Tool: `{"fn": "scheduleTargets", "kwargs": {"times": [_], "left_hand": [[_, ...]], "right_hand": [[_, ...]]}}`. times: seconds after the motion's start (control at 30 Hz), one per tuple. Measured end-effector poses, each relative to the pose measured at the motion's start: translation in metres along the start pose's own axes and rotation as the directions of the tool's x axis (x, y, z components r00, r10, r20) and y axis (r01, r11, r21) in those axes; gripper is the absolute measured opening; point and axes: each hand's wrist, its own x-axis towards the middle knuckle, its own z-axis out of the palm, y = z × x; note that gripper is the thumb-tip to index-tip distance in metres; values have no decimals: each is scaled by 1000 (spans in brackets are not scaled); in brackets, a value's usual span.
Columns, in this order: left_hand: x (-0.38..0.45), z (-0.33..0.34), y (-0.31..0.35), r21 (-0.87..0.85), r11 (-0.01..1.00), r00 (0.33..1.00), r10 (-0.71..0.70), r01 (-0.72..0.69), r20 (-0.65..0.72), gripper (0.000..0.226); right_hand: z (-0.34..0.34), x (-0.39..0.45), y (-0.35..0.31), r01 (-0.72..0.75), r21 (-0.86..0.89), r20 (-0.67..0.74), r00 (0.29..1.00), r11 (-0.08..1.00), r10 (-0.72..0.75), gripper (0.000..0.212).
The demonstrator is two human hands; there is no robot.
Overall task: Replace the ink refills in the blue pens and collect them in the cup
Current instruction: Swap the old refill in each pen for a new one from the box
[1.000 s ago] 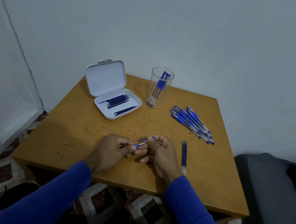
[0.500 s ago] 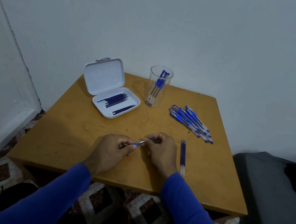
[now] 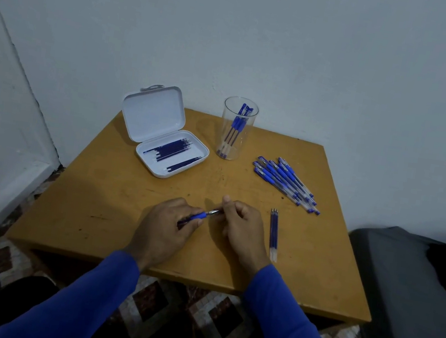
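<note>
Near the front edge of the wooden table (image 3: 112,195), the left hand (image 3: 165,230) grips a blue pen (image 3: 198,216) by its barrel, while the right hand (image 3: 241,227) pinches the pen's metal tip. Behind the hands stands the clear cup (image 3: 236,130) holding several pens; left of the cup lies the open white case (image 3: 170,143) of refills, right of it a pile of pens (image 3: 286,183).
</note>
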Motion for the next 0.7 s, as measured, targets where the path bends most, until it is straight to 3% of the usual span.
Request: {"fn": "scheduleTargets", "kwargs": {"times": [0.07, 0.2, 0.37, 0.7], "left_hand": [[0, 0, 0, 4, 1000, 1000, -3, 3, 1, 31], [-2, -1, 0, 8, 1000, 1000, 17, -17, -3, 31], [-2, 0, 0, 28, 999, 999, 25, -25, -25, 30], [1, -1, -1, -110, 994, 1000, -24, 24, 5, 21]], "right_hand": [[-3, -2, -1, 9, 24, 59, 998, 1000, -10, 40], [-5, -4, -2, 9, 20, 157, 988, 1000, -12, 22], [-10, -2, 0, -14, 76, 181, 984, 997, 0, 15], [-13, -2, 4, 50, 95, 222, 973, 994, -70, 7]]}}
